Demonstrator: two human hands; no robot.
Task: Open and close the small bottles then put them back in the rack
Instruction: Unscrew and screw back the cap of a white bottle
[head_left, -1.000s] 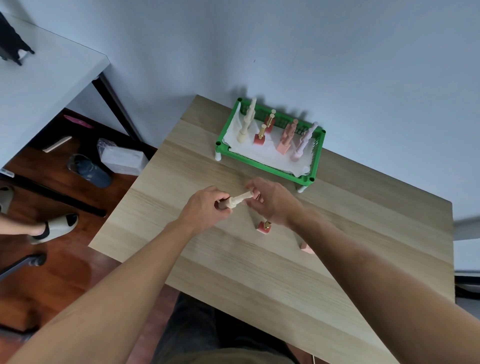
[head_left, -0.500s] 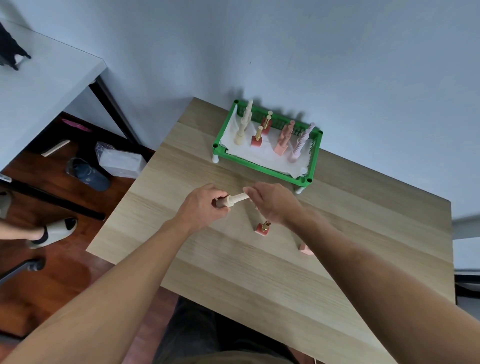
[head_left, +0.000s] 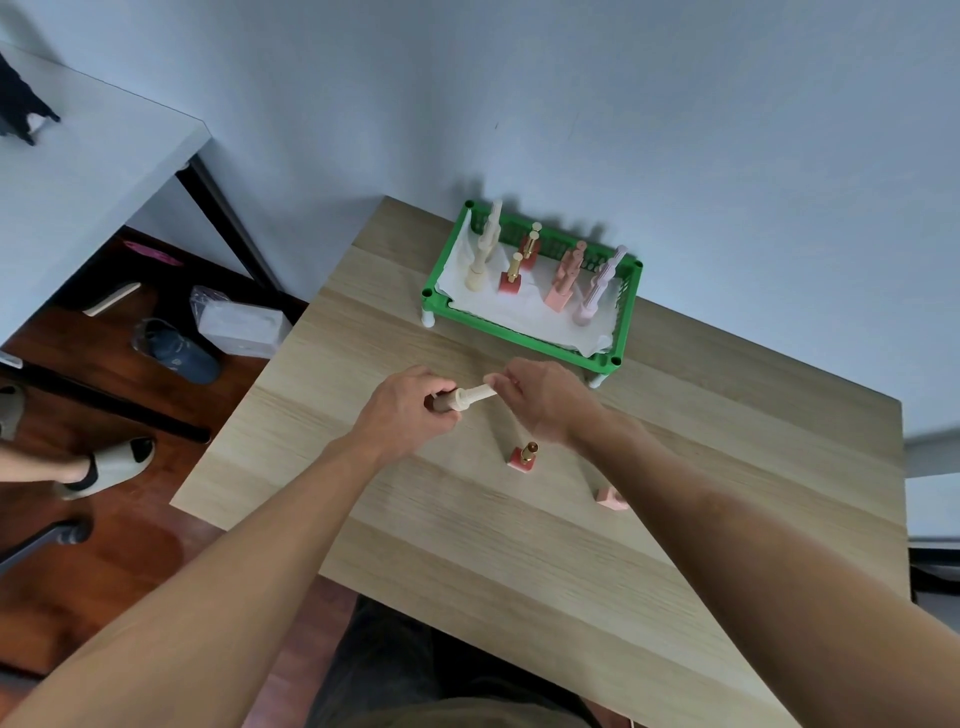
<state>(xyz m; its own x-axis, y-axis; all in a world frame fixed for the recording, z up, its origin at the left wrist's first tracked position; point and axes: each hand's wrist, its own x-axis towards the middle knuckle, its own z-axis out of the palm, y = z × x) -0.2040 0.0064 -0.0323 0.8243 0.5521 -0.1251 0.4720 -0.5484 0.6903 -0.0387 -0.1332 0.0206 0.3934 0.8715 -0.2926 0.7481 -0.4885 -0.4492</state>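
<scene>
My left hand (head_left: 410, 410) is closed around the brown body of a small bottle (head_left: 460, 401), held on its side above the table (head_left: 519, 561), on the near side of the green rack (head_left: 530, 296). Compared with a moment ago the bottle sits at much the same spot in front of the rack, and my hold on it has not changed. Its cream cap (head_left: 475, 396) points right toward my right hand (head_left: 545, 400), whose fingertips pinch the cap's end as before; cap and body still look joined. Nearer to me than the rack, a red bottle (head_left: 522, 458) with a gold cap stands upright on the table just below my right wrist, unmoved. Further right, a pink bottle (head_left: 609, 499) is partly hidden by my right forearm. The rack holds several upright bottles on white paper.
</scene>
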